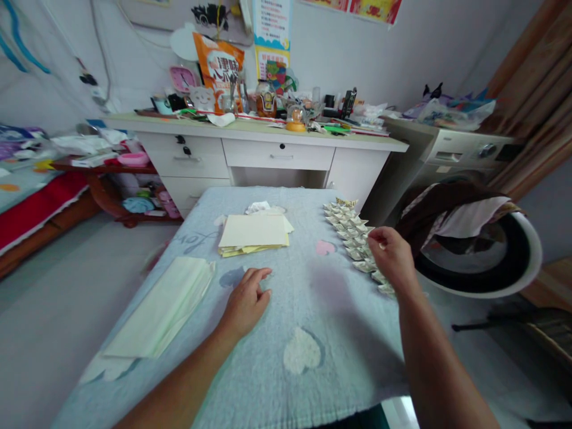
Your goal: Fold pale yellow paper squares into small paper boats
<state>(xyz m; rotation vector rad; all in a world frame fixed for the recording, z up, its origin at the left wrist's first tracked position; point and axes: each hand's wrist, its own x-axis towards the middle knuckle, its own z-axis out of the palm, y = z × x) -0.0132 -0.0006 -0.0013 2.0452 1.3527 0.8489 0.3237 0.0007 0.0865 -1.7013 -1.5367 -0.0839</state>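
Observation:
My left hand rests on the cloth-covered table, palm side down. Its fingers are loosely curled, with the thumb apart and nothing in them. On the right side, my right hand is over rows of small folded paper pieces with pointed ends. Its fingers are closed in a pinch at the edge of the rows; whether a piece is between them is hidden. Beyond my left hand lies a stack of cream and yellow paper sheets. To the left is a pile of long pale green sheets.
Crumpled white tissue lies behind the paper stack. A white desk crowded with small items stands against the wall. At the right, a washing machine has its round door open, with cloth hanging out. A red-edged bed is at the left.

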